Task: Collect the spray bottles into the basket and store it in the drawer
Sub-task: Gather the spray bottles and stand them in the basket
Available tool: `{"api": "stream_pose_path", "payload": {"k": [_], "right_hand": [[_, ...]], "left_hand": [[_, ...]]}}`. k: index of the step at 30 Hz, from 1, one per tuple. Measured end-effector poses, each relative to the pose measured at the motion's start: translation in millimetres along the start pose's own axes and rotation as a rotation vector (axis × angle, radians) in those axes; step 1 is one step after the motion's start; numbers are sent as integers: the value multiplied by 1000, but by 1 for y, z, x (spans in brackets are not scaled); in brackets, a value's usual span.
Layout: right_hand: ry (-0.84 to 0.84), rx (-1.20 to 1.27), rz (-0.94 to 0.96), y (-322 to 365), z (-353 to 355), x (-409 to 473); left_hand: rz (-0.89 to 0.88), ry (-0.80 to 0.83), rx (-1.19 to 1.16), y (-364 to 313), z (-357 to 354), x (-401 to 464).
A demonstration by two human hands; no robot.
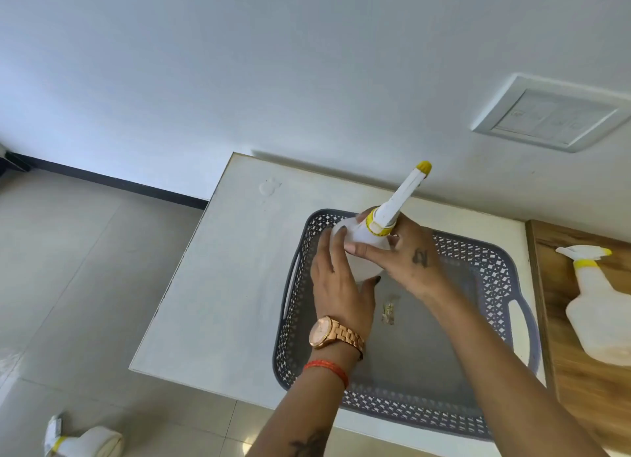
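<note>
- Your left hand [336, 279] wraps the body and your right hand [406, 255] pinches the neck of a white plastic spray bottle with a yellow nozzle [372, 231], held over the 11 o'clock corner of the grey perforated plastic basket [491, 262]
- Nothing lies in the basket yet apart from a small scrap, so you look to be on the first bottle
- Left to collect: a second white spray bottle [596, 316] on the wooden surface [580, 388] at 3 o'clock, and a third bottle [82, 439] on the tiled floor [68, 251] at 8 o'clock
- No drawer is in view
- The basket sits on a white tabletop [222, 286] against a pale wall [273, 64] carrying a switch plate [549, 115] at 1 o'clock
</note>
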State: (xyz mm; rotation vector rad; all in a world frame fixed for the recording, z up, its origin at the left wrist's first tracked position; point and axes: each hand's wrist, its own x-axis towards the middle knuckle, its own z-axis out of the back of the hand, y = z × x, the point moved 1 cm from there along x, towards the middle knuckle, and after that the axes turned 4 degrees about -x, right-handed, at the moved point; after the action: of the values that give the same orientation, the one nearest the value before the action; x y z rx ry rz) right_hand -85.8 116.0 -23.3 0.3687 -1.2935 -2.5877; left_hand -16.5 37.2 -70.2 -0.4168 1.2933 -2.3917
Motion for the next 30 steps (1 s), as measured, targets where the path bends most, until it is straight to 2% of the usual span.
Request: {"api": "stream_pose_path", "payload": {"k": [5,16,24,30], "right_hand": [[54,-62,69,-15,-20,12],[103,-195,148,-11,-28,22],[57,-174,171,-14,-32,16],[82,-164,155,-19,-22,7]], "left_hand": [[72,25,20,19,-1,8],[51,-21,39,29,1,15],[41,-21,81,31,1,15],[70,-21,78,20,13,6]]}}
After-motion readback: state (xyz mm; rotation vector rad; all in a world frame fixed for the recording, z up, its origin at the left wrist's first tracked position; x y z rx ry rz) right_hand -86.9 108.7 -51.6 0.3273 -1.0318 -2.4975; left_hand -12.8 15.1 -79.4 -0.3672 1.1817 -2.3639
